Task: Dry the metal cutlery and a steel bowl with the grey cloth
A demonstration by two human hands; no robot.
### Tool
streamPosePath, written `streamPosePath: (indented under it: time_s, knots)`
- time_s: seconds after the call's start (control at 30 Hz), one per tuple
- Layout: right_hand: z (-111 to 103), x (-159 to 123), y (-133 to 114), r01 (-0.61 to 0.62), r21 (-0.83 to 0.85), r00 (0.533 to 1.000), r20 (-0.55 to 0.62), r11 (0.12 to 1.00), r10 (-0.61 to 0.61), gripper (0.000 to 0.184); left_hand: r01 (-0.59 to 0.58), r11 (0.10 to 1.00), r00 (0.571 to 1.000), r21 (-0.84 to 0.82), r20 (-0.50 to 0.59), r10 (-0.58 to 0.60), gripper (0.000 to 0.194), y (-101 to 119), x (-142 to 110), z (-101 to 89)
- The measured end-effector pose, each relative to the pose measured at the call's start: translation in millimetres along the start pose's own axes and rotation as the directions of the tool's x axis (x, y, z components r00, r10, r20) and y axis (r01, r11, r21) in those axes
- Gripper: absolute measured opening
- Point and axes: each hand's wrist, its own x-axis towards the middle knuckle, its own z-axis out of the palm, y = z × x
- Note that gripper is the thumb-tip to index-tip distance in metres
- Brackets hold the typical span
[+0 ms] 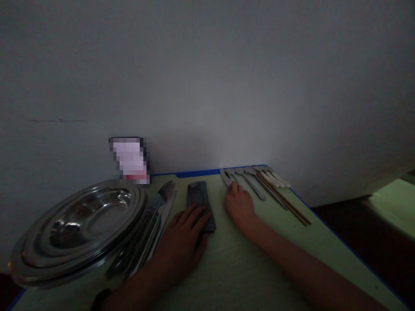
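Note:
My left hand (186, 235) rests on a folded dark patterned cloth (197, 192), its fingers stretched out and lying flat over the near part. To the right, my right hand (239, 205) is closed around a table knife (224, 176) at the left end of a row of cutlery. The knife's blade points toward the wall, and its handle is hidden under my fingers. Just right of that hand lie a spoon (254, 188) and other metal cutlery. A pair of brown chopsticks (288, 203) and several white-handled pieces (275, 178) lie farther right.
Stacked metal plates and bowls (81, 255) stand on the left of the green table (246, 276). Several knives and other metal cutlery (155, 216) lie beside them. A phone with a blurred screen (131, 157) leans against the wall (207, 86) behind the table's blue edge.

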Motion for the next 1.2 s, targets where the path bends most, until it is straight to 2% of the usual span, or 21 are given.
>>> streamPosePath:
  time_s: [0.3,0.4,0.5,0.53,0.6,0.63,0.73,0.83,1.0,1.07,1.13,1.2]
  knots:
    - [5,-4,4,0.081,0.014,0.988,-0.134,0.997,-0.078,0.038,0.003,0.999,1.0,-0.033,0.003,-0.003,0.043,0,0,0.2]
    - [11,-14,1,0.174,0.073,0.971,-0.179,0.982,-0.159,0.046,0.032,0.991,0.999,-0.129,-0.016,-0.034,0.048,4,-3,-1.0]
    - [18,-23,-3,0.304,0.222,0.938,-0.242,0.927,-0.249,0.053,0.056,0.973,0.998,-0.224,-0.005,-0.059,0.051,7,-5,-8.0]
    - [19,-25,-4,0.348,0.28,0.924,-0.266,0.895,-0.276,0.055,0.071,0.975,0.997,-0.212,0.005,-0.072,0.051,7,-5,-11.6]
    - [21,-26,-5,0.438,0.382,0.891,-0.307,0.814,-0.335,0.057,0.119,0.991,0.993,-0.067,-0.014,-0.121,0.05,4,-7,-19.8]
    - [20,-27,-5,0.476,0.424,0.875,-0.318,0.77,-0.366,0.057,0.123,0.991,0.992,0.049,0.017,-0.124,0.053,1,-8,-24.0]
    - [15,-27,-3,0.52,0.513,0.854,-0.294,0.683,-0.429,0.051,0.184,0.929,0.962,0.322,0.137,-0.238,0.051,-5,-15,-33.2]
    - [10,-27,-2,0.484,0.546,0.873,-0.245,0.684,-0.422,0.04,0.182,0.892,0.946,0.413,0.176,-0.274,0.045,-2,-23,-33.7]
    - [10,-29,-5,0.476,0.512,0.879,-0.257,0.715,-0.401,0.037,0.15,0.919,0.965,0.363,0.147,-0.215,0.053,14,-35,-23.7]
    - [11,-30,-5,0.471,0.497,0.882,-0.271,0.729,-0.385,0.036,0.189,0.904,0.958,0.384,0.13,-0.255,0.055,19,-39,-24.6]
    - [12,-31,-6,0.455,0.491,0.89,-0.277,0.743,-0.362,0.036,0.254,0.872,0.925,0.418,0.159,-0.346,0.052,23,-42,-31.4]
    - [14,-33,-8,0.43,0.5,0.902,-0.279,0.752,-0.33,0.036,0.313,0.848,0.865,0.427,0.24,-0.44,0.047,26,-41,-42.6]
